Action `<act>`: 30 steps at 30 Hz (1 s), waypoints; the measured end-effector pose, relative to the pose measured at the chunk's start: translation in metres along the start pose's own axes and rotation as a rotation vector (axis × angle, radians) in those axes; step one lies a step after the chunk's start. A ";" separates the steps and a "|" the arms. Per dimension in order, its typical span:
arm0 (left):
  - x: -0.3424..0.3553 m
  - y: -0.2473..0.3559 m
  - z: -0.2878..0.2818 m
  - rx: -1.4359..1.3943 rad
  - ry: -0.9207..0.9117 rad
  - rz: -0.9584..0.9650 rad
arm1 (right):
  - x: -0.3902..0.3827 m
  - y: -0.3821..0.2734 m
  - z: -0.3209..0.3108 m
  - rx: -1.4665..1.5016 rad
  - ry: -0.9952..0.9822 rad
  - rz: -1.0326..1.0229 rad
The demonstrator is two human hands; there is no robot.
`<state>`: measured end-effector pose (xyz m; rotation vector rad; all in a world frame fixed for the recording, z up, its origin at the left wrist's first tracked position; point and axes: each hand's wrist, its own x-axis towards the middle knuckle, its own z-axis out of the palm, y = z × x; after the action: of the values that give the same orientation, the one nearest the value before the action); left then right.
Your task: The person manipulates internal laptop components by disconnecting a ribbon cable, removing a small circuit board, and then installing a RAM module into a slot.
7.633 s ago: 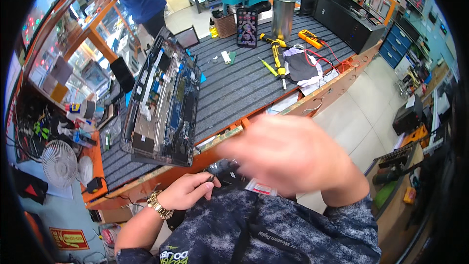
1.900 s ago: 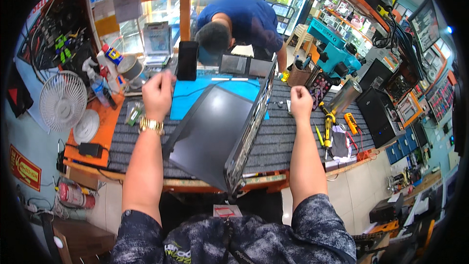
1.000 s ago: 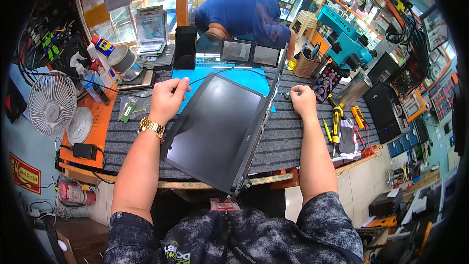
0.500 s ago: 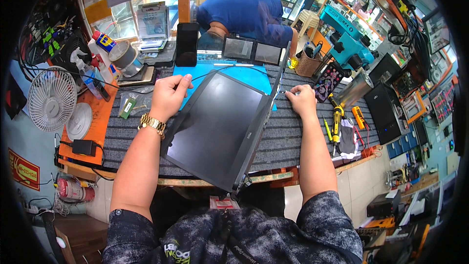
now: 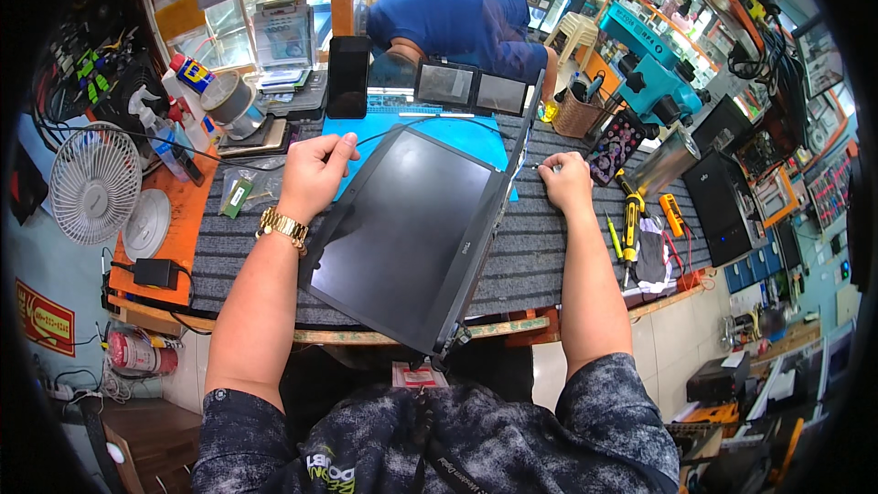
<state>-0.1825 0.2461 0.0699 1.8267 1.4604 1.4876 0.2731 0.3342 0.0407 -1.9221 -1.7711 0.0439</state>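
A crowded repair shop surrounds me, with glass cabinets ahead and a worktop (image 5: 229,261) covered by a grey ribbed mat. On it lies a dark laptop (image 5: 402,238), open flat with its screen panel facing up and its near corner overhanging the worktop's front edge. A blue mat (image 5: 476,137) shows beyond its far edge. My left hand (image 5: 313,176), with a gold watch at the wrist, is curled nearly shut at the laptop's far left corner, fingers pinched on what seems a thin black cable there. My right hand (image 5: 567,183) is closed into a loose fist just beside the laptop's right edge, resting on the grey mat; it seems to pinch something small, but I cannot tell what. A yellow screwdriver (image 5: 631,220) lies just right of that hand. A small white fan (image 5: 94,185) stands at the left end. Across the worktop a person in a blue shirt (image 5: 457,14) bends forward.
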 end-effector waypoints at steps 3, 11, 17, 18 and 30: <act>0.000 0.000 0.000 -0.004 -0.003 -0.010 | 0.001 0.001 0.000 0.008 -0.002 -0.006; 0.000 -0.001 0.000 -0.010 -0.009 -0.015 | -0.001 0.000 0.000 0.019 0.018 -0.025; -0.001 0.002 -0.001 -0.008 -0.017 -0.028 | -0.001 -0.002 -0.002 0.006 0.013 -0.022; -0.001 0.002 -0.001 -0.007 -0.018 -0.029 | -0.001 -0.002 -0.002 0.004 0.016 -0.024; -0.007 0.004 0.000 0.010 -0.023 -0.021 | -0.009 0.003 0.001 -0.005 0.007 -0.024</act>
<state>-0.1803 0.2383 0.0692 1.8219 1.4742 1.4476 0.2747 0.3261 0.0360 -1.9020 -1.7902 0.0244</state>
